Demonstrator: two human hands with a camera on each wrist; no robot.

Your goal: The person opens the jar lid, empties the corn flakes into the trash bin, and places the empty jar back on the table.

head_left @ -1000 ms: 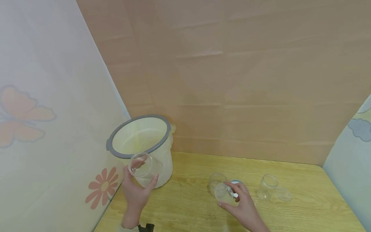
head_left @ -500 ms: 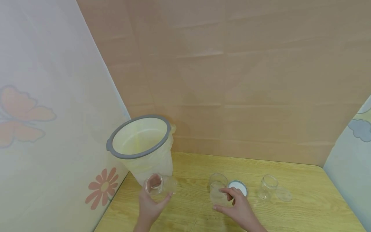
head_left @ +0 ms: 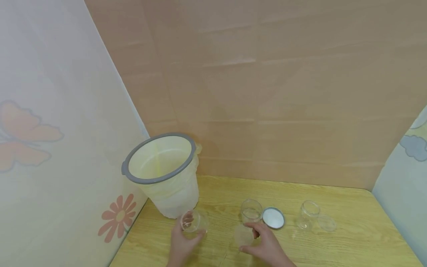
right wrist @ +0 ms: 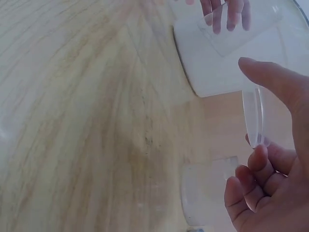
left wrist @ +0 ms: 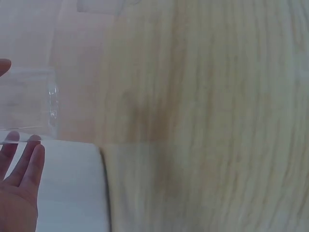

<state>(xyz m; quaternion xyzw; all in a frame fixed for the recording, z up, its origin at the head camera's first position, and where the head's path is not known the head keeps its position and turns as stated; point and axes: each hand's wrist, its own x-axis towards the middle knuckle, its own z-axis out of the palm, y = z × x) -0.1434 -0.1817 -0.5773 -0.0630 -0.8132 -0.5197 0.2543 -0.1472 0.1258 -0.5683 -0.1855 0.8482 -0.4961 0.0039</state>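
Observation:
My left hand grips a clear jar, tilted on its side with the round mouth facing left, in front of the bin. In the left wrist view the jar lies between thumb and fingers. My right hand pinches a translucent round lid by its edge. Edge-on in the right wrist view, that lid sits between thumb and curled fingers. Just beyond the right hand stands a second clear jar, upright, beside a grey-rimmed lid lying flat.
A whitish bin with a grey rim stands at the table's back left, against the patterned wall. Farther right, a third clear jar stands with a clear lid next to it. A brown sheet backs the wooden table.
The left hand has carried its jar down and right, away from the bin's rim. The right hand has drawn its lid toward the body and slightly left, uncovering the grey-rimmed lid.

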